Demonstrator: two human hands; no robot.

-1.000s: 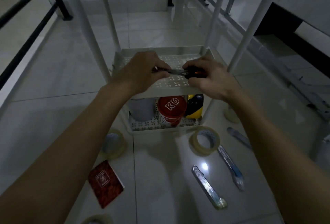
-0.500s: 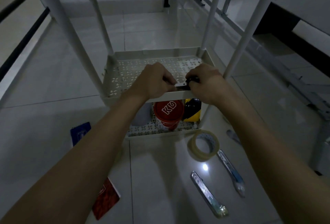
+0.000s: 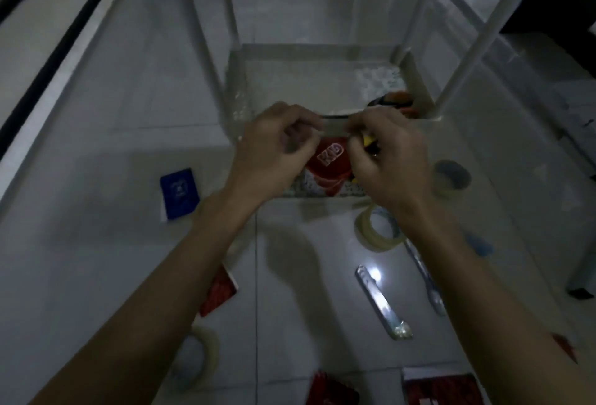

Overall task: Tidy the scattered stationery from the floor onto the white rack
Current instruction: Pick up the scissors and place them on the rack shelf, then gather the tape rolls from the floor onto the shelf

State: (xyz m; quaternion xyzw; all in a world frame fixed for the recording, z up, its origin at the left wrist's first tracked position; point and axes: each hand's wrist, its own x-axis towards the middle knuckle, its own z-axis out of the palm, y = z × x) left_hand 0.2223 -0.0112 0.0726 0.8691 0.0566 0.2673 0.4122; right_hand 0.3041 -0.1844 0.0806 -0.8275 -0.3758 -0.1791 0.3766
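Note:
The white rack's middle shelf (image 3: 316, 50) is just beyond my hands. Black-and-orange scissors (image 3: 395, 101) lie on its right front corner. My left hand (image 3: 274, 150) and my right hand (image 3: 387, 153) hover at the shelf's front rim, fingers loosely curled, with nothing visible in them. On the bottom shelf stand a red tub (image 3: 329, 166) and a yellow-black tape roll (image 3: 367, 140). On the floor lie a clear tape roll (image 3: 377, 230), two cutter knives (image 3: 383, 304) (image 3: 425, 279), a blue booklet (image 3: 179, 193) and a red booklet (image 3: 222, 290).
More tape rolls lie at the lower left (image 3: 196, 359) and right of the rack (image 3: 451, 177). Red notebooks (image 3: 442, 388) sit at the bottom edge. White rack posts (image 3: 464, 50) rise on both sides. A black rail (image 3: 48, 59) runs along the left.
Both hands held the scissors over the middle shelf; now the scissors lie on the shelf's right side and both hands have drawn back toward me. The view tilted down.

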